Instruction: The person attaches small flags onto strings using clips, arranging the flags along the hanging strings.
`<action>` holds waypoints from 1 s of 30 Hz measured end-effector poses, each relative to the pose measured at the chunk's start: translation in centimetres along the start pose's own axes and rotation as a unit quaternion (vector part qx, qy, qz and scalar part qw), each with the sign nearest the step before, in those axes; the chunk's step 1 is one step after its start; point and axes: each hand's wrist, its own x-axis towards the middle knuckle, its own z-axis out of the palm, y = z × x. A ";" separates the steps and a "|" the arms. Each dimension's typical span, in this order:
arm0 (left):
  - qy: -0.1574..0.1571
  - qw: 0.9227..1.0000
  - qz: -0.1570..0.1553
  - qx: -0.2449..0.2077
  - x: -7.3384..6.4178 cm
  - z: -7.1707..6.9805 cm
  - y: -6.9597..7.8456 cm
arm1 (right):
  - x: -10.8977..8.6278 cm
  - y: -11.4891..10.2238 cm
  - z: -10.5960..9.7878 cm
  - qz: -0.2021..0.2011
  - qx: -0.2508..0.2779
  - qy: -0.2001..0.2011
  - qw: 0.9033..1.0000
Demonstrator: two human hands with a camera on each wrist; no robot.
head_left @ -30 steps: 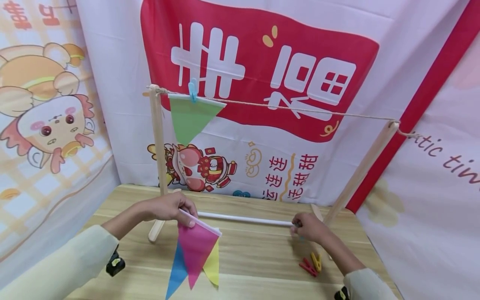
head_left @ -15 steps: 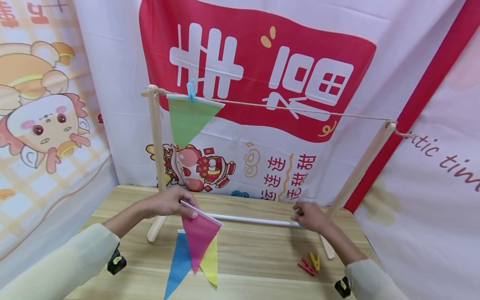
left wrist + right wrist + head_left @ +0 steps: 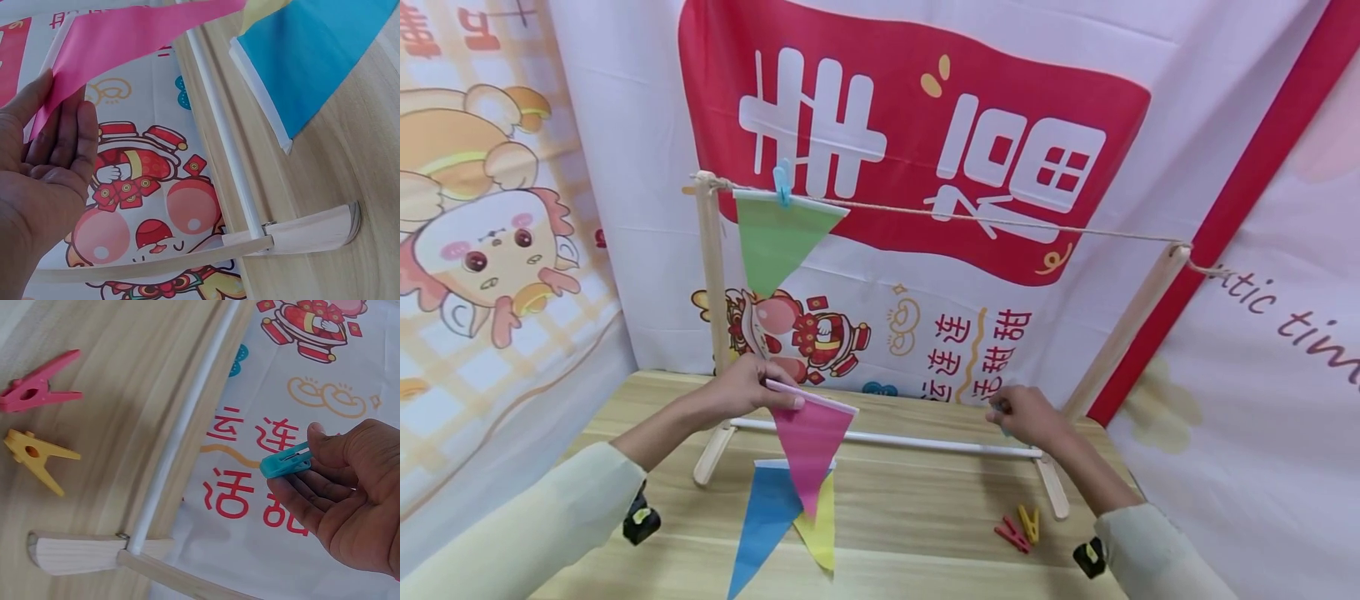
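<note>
My left hand [image 3: 748, 390] pinches a pink triangular pennant [image 3: 816, 437] by its white top edge, held up off the table. Below it a blue pennant [image 3: 763, 508] and a yellow pennant [image 3: 822, 529] lie on the wood, the yellow partly covered. In my right hand [image 3: 1028, 414] is a light-blue clothespin [image 3: 287, 461], gripped between thumb and fingers. A green pennant [image 3: 786, 237] hangs from the string [image 3: 985, 219] near its left end, clipped by another light-blue clothespin [image 3: 783, 183].
Two wooden posts [image 3: 709, 275] hold the string, joined low down by a white rod [image 3: 925, 442]. A red clothespin [image 3: 1012, 534] and a yellow clothespin [image 3: 1030, 524] lie on the table [image 3: 925, 517] at the right. A printed cloth [image 3: 895, 308] hangs behind.
My left hand has lifted the pink pennant up and slightly right, away from the blue and yellow ones, which stay on the table. My right hand has risen with the light-blue clothespin.
</note>
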 end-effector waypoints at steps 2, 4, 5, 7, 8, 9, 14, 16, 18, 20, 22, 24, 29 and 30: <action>0.010 1.000 0.000 -0.008 0.2 0.0 0.1 | 0.1 -0.1 -0.3 0.008 0.006 -0.004 1.000; 0.018 1.000 0.002 -0.013 0.3 0.0 0.2 | 0.1 -0.2 -0.6 0.011 0.011 -0.008 1.000; 0.021 1.000 0.005 -0.014 0.4 0.0 0.3 | 0.1 -0.3 -0.8 0.012 0.011 -0.008 1.000; 0.029 0.999 0.001 -0.016 0.5 -0.1 0.5 | 0.2 -0.5 -1.0 0.011 0.013 -0.008 1.000; 0.033 0.999 0.000 -0.016 0.6 -0.2 0.6 | 0.2 -0.6 -1.1 0.008 0.013 -0.006 1.000; 0.037 0.999 -0.001 -0.015 0.6 -0.2 0.7 | 0.3 -0.7 -1.2 0.006 0.012 -0.004 1.000; 0.051 0.998 -0.007 -0.020 0.6 -0.3 1.2 | 0.7 -1.1 -1.7 0.009 0.012 -0.001 1.000; 0.054 0.998 -0.008 -0.026 0.6 -0.3 1.3 | 0.8 -1.1 -1.8 0.010 0.010 0.000 1.000; 0.058 0.998 -0.009 -0.029 0.7 -0.3 1.3 | 1.0 -1.2 -2.1 0.008 0.011 0.004 1.000; 0.064 0.997 -0.012 -0.037 0.9 -0.3 1.4 | 1.2 -1.3 -2.3 0.005 0.014 0.008 1.000; 0.070 0.996 -0.015 -0.044 1.1 -0.3 1.4 | 1.4 -1.5 -2.6 0.004 0.020 0.008 1.000; 0.075 0.996 -0.015 -0.044 1.3 -0.2 1.6 | 1.6 -1.7 -2.9 0.004 0.027 0.007 1.000; 0.086 0.994 -0.025 -0.064 1.4 0.0 1.8 | 1.8 -2.3 -3.6 0.001 0.032 0.009 0.999; 0.089 0.993 -0.026 -0.070 1.3 0.0 1.9 | 1.7 -2.4 -3.7 -0.003 0.030 0.012 0.999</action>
